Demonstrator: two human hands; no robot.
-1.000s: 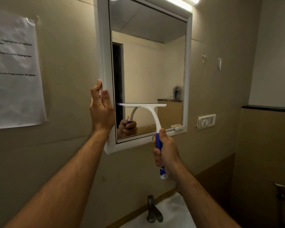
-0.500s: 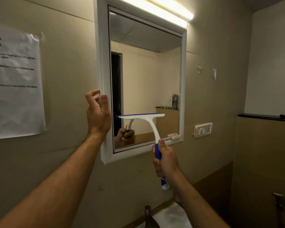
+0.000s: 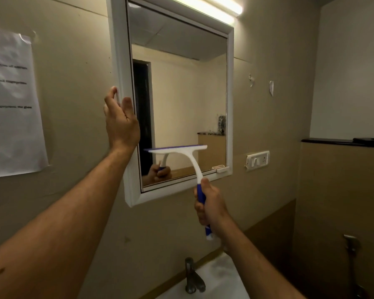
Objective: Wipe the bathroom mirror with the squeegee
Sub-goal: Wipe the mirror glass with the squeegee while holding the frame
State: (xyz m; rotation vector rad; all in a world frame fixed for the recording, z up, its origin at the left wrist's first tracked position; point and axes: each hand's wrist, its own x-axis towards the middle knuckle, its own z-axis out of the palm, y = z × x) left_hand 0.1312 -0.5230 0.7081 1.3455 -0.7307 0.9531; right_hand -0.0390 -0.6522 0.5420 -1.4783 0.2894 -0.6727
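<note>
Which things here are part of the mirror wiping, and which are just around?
Part of the job:
squeegee, gripped by the right hand
mirror
left hand, steadying the mirror frame

Just around:
paper notice
switch plate
tap
basin
tube light

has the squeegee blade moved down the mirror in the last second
Yes. The white and blue plastic squeegee in the right hand has slid down: its blade now sits nearer the bottom rail of the white-framed mirror than a second ago.
</note>
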